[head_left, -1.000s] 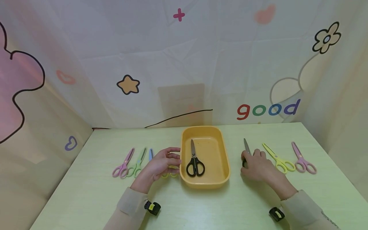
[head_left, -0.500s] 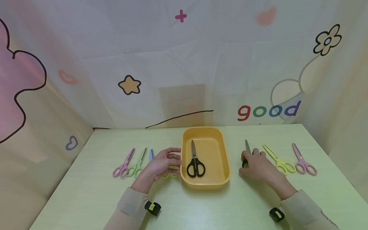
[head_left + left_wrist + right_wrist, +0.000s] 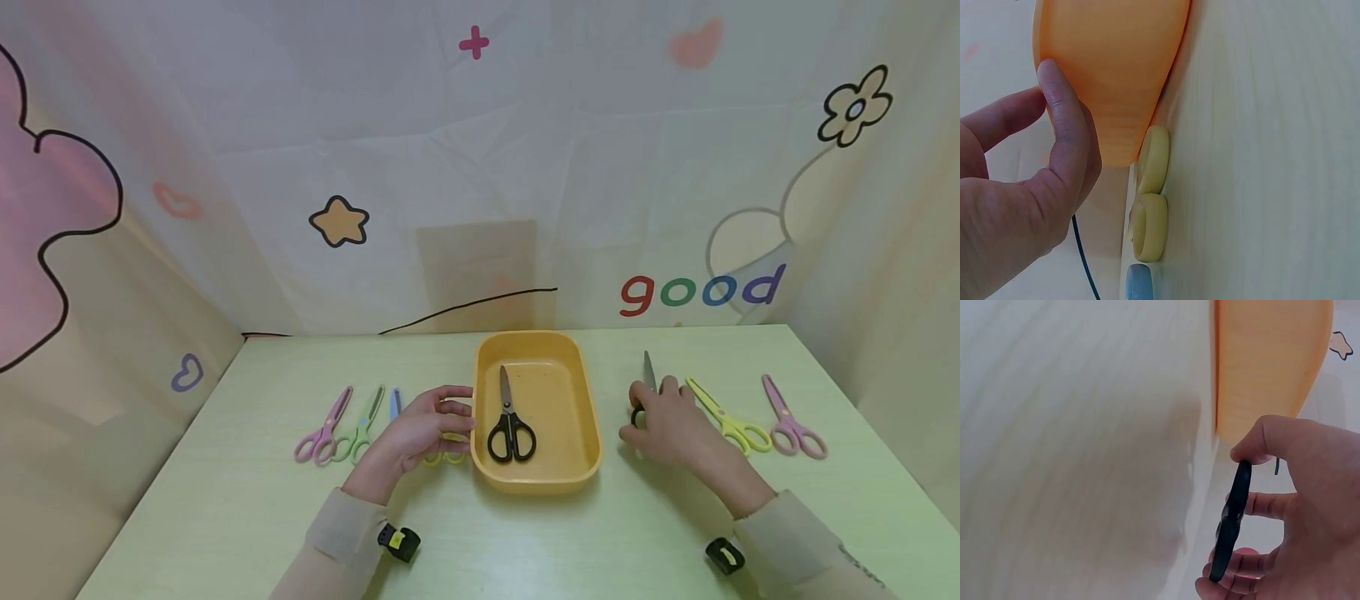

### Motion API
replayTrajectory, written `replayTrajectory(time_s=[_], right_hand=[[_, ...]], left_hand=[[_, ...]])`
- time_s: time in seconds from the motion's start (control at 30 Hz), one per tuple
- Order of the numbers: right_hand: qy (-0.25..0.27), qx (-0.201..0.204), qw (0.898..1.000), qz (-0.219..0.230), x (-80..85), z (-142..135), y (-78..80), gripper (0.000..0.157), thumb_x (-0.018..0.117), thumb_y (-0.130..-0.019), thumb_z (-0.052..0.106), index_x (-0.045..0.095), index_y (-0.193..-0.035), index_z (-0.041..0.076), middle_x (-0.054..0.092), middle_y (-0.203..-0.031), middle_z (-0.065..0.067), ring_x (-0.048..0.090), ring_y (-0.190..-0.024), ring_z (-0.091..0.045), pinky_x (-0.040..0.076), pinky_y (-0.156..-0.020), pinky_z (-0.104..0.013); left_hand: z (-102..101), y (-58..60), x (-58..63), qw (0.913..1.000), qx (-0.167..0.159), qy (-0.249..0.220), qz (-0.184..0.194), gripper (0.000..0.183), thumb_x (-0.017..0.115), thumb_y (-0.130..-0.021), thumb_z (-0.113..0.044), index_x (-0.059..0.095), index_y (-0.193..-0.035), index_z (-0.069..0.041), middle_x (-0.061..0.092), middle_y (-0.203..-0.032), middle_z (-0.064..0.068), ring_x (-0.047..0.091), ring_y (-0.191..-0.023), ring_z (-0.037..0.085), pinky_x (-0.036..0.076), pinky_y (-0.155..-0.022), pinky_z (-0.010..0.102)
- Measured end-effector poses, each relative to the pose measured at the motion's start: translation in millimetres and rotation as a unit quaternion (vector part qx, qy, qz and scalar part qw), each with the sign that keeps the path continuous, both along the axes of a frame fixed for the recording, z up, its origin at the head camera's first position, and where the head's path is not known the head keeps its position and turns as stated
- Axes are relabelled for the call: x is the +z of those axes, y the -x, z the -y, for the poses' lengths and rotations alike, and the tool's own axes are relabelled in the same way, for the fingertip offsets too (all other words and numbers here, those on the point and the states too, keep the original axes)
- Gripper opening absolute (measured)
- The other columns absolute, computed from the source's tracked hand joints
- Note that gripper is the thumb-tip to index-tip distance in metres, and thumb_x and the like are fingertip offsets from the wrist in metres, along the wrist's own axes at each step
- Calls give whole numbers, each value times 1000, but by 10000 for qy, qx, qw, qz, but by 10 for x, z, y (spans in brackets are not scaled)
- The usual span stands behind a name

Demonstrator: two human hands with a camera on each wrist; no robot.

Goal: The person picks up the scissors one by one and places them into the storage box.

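Note:
My left hand (image 3: pixel 426 423) rests fingertips against the left wall of a yellow plastic tray (image 3: pixel 536 485), fingers fairly straight. Inside the tray lies a pair of black-handled scissors (image 3: pixel 507 417), blades pointing away. To the right of the tray, my right hand (image 3: pixel 671 427) grips a second pair of black-handled scissors (image 3: pixel 648 369) by the handles, blades away. In the right wrist view their black handle (image 3: pixel 1230 522) is held edgewise between thumb and fingers, above the table. Yellow scissors (image 3: pixel 727 415) lie just right of that hand.
Pink scissors (image 3: pixel 787 421) lie at the far right. Left of the tray lie pink scissors (image 3: pixel 326 429), green scissors (image 3: pixel 363 429) and blue scissors (image 3: pixel 395 402), with yellow handles (image 3: pixel 1152 225) beside the tray, partly behind my left hand. A printed curtain (image 3: pixel 390 283) hangs behind the table.
The black scissors in my right hand have shifted slightly away from me and upward, and their blades point straighter ahead. My left hand and the tray have stayed in place.

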State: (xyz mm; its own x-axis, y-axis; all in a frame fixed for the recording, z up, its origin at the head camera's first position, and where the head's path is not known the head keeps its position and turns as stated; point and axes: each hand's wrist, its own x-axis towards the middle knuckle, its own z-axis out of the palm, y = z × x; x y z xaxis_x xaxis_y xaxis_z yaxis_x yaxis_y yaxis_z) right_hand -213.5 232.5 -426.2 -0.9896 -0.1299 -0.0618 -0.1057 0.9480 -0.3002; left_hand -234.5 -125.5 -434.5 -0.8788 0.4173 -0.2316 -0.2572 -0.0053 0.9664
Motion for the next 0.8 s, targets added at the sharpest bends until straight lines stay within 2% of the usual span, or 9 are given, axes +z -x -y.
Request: replayTrajectory(time_s=[0.23,0.5,0.8], right_hand=[[18,102,9991,-411,89,52,-13,37,75,-86,31,59,-111,9,47,-101,-23,46,-91,-42,47,-68,-46],[119,248,9956,-898,256,150,-52,29,71,-86,28,58,-106,11,47,-97,-21,47,-88,-41,46,-68,-47],[182,404,9948,-915,386,292,-80,28,70,-85,27,59,-106,12,46,-100,-19,46,-94,-40,48,-66,-46]], left_hand=[[-9,-4,6,10000,44,51,41,55,62,-97,7,40,-147,6,56,-110,15,64,-86,19,62,-72,32],[-9,-4,6,10000,54,67,27,56,62,-97,7,40,-148,6,55,-110,14,63,-87,20,62,-73,33],[-6,-1,0,9999,48,122,4,56,63,-96,7,40,-148,5,55,-109,13,63,-87,20,62,-74,33]])
